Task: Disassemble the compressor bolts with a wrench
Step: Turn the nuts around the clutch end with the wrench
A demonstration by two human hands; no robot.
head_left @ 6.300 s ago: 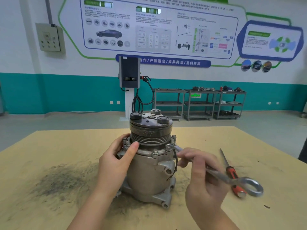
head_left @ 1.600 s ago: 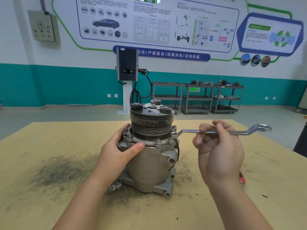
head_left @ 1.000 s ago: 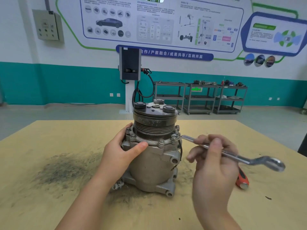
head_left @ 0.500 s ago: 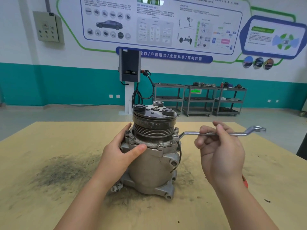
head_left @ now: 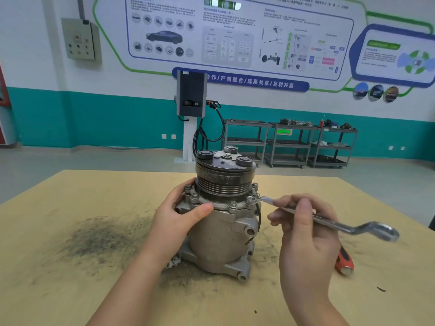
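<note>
Behind the table (head_left: 70, 196): carts (head_left: 289, 142), charger (head_left: 191, 95), wall posters. Beside the right wrist, a screwdriver (head_left: 344, 261). Standing mid-table on dark grime, the compressor (head_left: 221, 222), braced by left hand (head_left: 179, 220), thumb along the flange. Pinched in right hand (head_left: 306, 234), the wrench (head_left: 329, 223), ring end seated on a right-side bolt (head_left: 250, 200).

Table (head_left: 70, 208) with compressor (head_left: 221, 238), screwdriver (head_left: 344, 261).
</note>
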